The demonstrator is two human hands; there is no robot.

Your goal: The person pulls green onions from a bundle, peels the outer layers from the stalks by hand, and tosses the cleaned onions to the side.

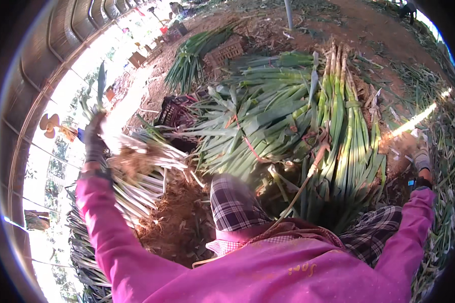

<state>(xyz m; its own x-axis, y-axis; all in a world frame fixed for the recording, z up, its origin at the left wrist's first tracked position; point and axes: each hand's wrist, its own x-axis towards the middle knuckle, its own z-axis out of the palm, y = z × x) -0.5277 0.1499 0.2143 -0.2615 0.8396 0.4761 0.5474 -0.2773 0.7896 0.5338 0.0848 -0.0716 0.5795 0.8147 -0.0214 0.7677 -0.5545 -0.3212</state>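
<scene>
On the left, my left hand [94,136], in a grey glove, is closed around leeks [101,86]. Their green leaves stick up beyond the fist, and a blur of brown roots and white stems shows to its right. Beneath lies a pile of leeks [136,197] with white stems and roots. Far out to the right, my right hand [421,157], also gloved, is over the ground beside scattered leaf scraps; its fingers are too unclear to read. Between my arms lies a big heap of green leeks [258,121], with long stalks [338,96] bundled at its right.
Dark crates [179,111] stand left of the heap, and a brown crate [223,53] sits behind it. Another leek bunch [192,55] lies at the back left. A pale post [288,14] rises at the far side. Leaf litter [440,202] covers the right edge.
</scene>
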